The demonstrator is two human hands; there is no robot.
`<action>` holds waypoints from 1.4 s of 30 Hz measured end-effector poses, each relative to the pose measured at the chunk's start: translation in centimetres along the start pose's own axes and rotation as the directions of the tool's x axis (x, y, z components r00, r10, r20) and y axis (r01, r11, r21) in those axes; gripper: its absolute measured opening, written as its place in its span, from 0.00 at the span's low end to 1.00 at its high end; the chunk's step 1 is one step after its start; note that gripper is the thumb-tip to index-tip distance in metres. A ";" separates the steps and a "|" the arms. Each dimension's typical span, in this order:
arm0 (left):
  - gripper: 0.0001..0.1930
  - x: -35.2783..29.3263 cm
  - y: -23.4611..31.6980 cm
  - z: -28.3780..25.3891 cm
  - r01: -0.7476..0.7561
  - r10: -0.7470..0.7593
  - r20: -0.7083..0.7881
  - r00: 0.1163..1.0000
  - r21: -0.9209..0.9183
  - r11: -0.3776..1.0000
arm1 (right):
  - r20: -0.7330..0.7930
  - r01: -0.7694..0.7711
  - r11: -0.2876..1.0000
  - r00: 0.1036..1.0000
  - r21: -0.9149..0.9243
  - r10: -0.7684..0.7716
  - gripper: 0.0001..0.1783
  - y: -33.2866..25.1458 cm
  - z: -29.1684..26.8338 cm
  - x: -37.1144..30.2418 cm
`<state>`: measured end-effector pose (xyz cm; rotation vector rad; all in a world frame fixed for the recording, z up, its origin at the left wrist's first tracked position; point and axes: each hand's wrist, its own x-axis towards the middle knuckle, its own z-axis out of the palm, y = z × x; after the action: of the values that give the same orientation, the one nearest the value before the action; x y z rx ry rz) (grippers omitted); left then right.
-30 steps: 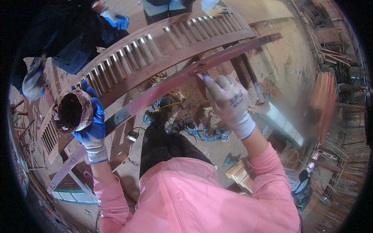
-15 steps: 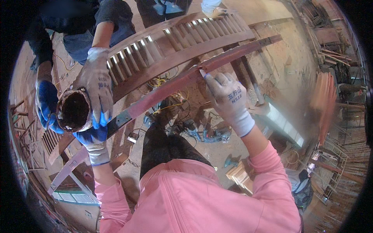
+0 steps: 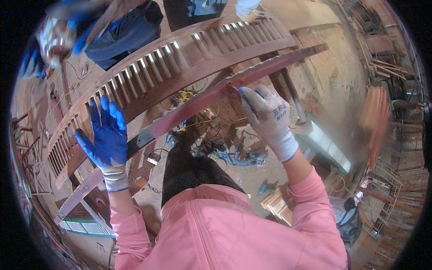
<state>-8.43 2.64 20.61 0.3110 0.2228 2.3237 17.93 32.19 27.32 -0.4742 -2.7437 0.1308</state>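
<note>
My left hand (image 3: 105, 139) wears a blue-palmed glove and is turned palm up, fingers spread, with nothing in it. It hovers over the left stretch of a long, curved reddish-brown beam (image 3: 193, 105). My right hand (image 3: 267, 114), in a grey glove with blue fingertips, is at the beam's upper middle. Its thumb and forefinger pinch together at the beam's edge; whatever small thing they hold is too small to make out. Beyond the beam lies a curved wooden panel with many slats (image 3: 175, 83). A round, open-mouthed container (image 3: 56, 49), blurred, is by a co-worker at the upper left.
Another person's gloved hand (image 3: 250, 16) rests on the slatted panel's far edge. Below the beam, cables (image 3: 204, 120) and blue power tools (image 3: 247, 157) lie on the floor. A pale panel (image 3: 328, 146) and stacked timber (image 3: 276, 204) are at the right.
The co-worker's hands and the round container have moved from beside my left hand to the far upper left. My left hand has come away, opened and empty. My right hand has shifted slightly.
</note>
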 end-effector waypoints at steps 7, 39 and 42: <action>0.39 0.0 -0.3 -0.1 -0.021 0.021 -0.019 1.000 0.044 0.999 | 0.070 0.206 0.968 0.978 -0.144 -0.198 0.21 -1.0 1.1 -1.1; 0.38 0.1 -0.3 -0.1 -0.008 0.007 0.013 1.000 0.084 0.996 | 0.018 0.026 0.992 1.000 -0.127 -0.023 0.13 0.3 -0.3 0.6; 0.38 0.2 -0.5 0.1 -0.009 0.008 0.019 1.000 0.074 0.997 | 0.093 0.134 0.970 0.989 -0.202 -0.117 0.13 -0.3 0.4 -0.3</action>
<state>-8.21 3.17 20.58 0.3708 0.3000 2.3239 17.97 31.82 26.86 -0.3537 -2.8712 -0.1741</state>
